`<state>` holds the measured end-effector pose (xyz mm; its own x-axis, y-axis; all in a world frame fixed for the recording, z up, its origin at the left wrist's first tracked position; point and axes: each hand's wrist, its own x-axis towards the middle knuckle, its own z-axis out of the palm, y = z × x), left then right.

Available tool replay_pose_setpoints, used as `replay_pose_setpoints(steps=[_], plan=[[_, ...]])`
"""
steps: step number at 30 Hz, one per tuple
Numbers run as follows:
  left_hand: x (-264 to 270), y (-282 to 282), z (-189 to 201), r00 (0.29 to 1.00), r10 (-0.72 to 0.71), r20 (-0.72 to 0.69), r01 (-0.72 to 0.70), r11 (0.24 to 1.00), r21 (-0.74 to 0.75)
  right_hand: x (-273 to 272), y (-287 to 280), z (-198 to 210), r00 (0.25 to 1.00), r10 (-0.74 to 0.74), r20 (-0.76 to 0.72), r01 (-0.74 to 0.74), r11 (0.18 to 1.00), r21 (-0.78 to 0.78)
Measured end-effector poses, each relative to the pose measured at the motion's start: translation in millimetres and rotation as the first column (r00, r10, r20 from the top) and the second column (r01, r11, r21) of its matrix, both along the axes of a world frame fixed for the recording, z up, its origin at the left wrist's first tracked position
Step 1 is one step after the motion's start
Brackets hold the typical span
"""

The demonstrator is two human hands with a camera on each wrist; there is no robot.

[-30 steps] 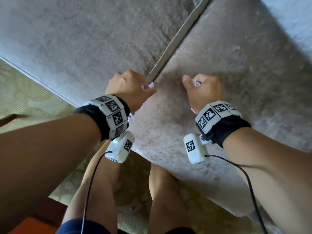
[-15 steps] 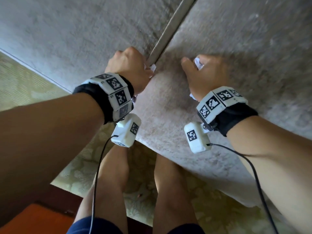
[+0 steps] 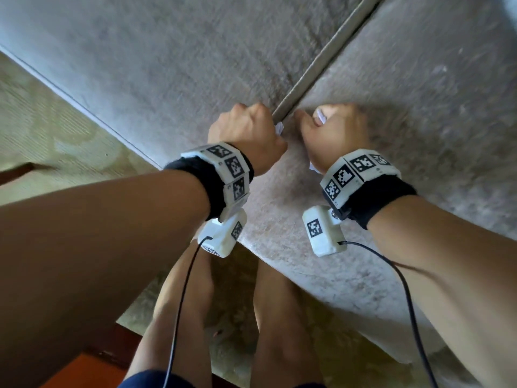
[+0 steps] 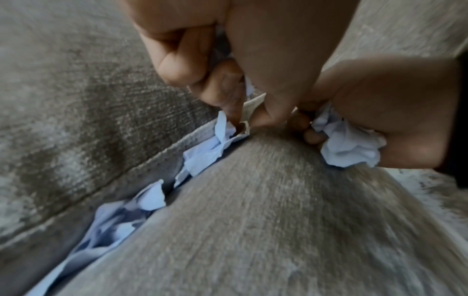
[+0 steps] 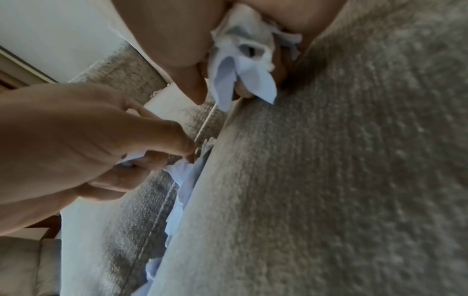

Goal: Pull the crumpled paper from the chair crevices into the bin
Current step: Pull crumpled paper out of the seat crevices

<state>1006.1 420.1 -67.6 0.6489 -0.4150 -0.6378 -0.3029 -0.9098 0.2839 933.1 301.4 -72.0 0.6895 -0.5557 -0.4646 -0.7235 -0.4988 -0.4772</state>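
Thin white crumpled paper (image 4: pixel 202 158) wedged along the crevice (image 3: pixel 321 68) between nubby grey chair cushions (image 3: pixel 419 113), its upper end pinched by curled left hand (image 3: pixel 246 133) fingertips (image 4: pixel 228 100), another crumpled paper wad (image 5: pixel 243 52) enclosed in the fisted right hand (image 3: pixel 333 133)

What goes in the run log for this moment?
left hand pinching crevice paper | right hand holding paper wad | bin unseen

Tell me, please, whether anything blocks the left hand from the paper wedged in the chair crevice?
Nothing visible does: the left hand already pinches the crumpled paper in the crevice. The bin is out of view.
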Motion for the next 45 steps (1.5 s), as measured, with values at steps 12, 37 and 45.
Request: replay_pose_setpoints(steps=[12,37,45], plan=[[1.9,3.7,1.5,1.000,0.008,0.006,-0.007,0.999,-0.050,-4.7,1.1,-2.3,0.997,-0.061,0.043,0.060,0.998,0.020],[-2.9,121.5,11.7,0.812,0.563,-0.157,-0.583,0.762,-0.283,8.3,48.0,-9.3,0.882,0.431,-0.191,-0.460,0.874,-0.154],[-6.7,123.3,10.6,0.804,0.567,-0.181,-0.594,0.752,-0.284,6.6,44.0,-11.8,0.926,0.376,-0.041,-0.378,0.921,-0.095]])
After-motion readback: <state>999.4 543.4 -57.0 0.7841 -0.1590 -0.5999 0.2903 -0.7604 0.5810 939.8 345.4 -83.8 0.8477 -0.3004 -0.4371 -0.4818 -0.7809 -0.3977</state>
